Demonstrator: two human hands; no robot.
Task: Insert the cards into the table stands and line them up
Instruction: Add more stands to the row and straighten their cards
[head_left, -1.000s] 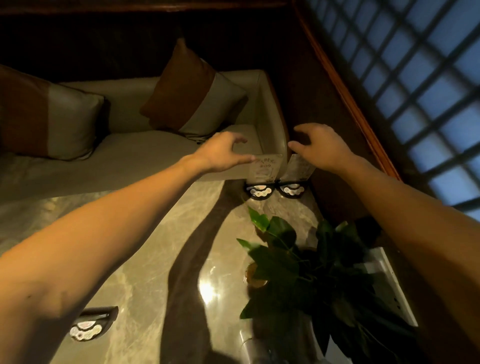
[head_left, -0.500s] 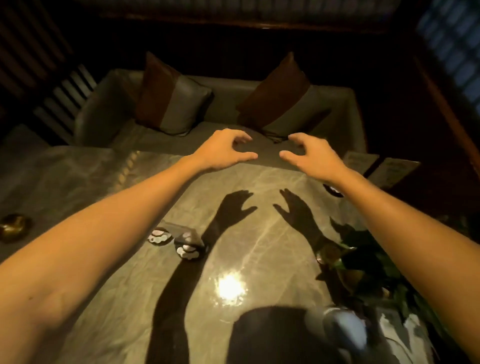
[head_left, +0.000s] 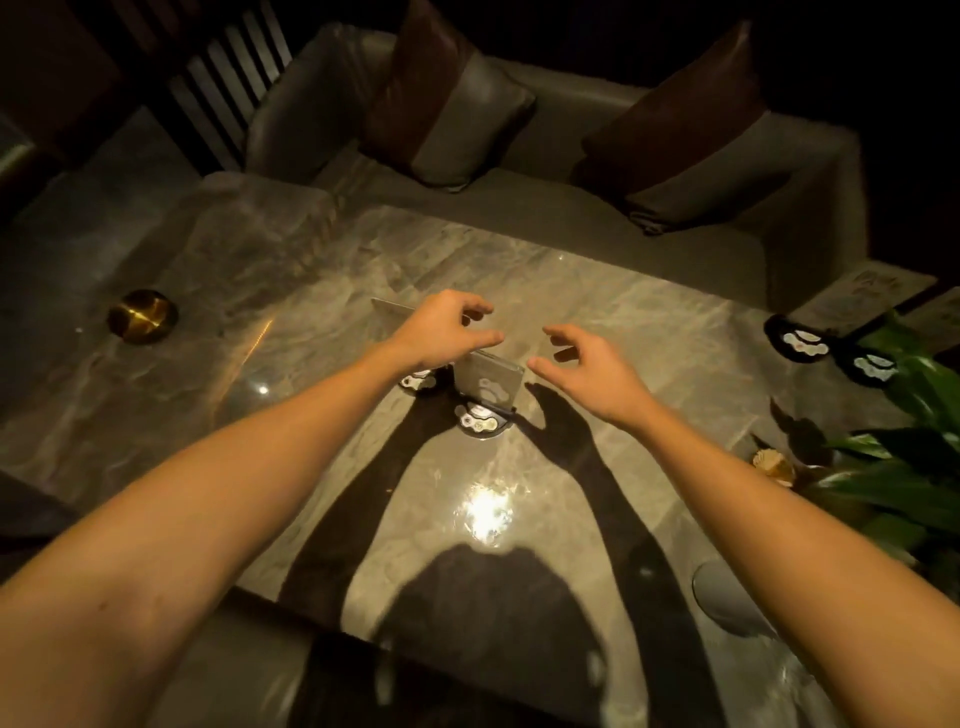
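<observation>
Two black table stands with white shell marks sit mid-table. The nearer stand (head_left: 480, 418) holds an upright card (head_left: 491, 379). The other stand (head_left: 418, 380) lies mostly under my left hand (head_left: 447, 332), and a card edge (head_left: 390, 307) sticks out behind that hand. My left hand hovers over these stands with its fingers curled and apart. To the right of the upright card, my right hand (head_left: 587, 364) is also open, thumb toward the card. Two more stands (head_left: 797, 343) (head_left: 872, 366) with cards (head_left: 862, 286) stand side by side at the table's far right edge.
The marble table (head_left: 260, 415) carries a brass bowl (head_left: 141, 316) at the left and a leafy plant (head_left: 909, 415) at the right. A round grey object (head_left: 727, 597) lies near the right front. A sofa (head_left: 519, 208) with two cushions runs behind the table.
My hands left the two carded stands at the right edge. They moved left and down to hover over the two stands in the table's middle, and the view swung left with them.
</observation>
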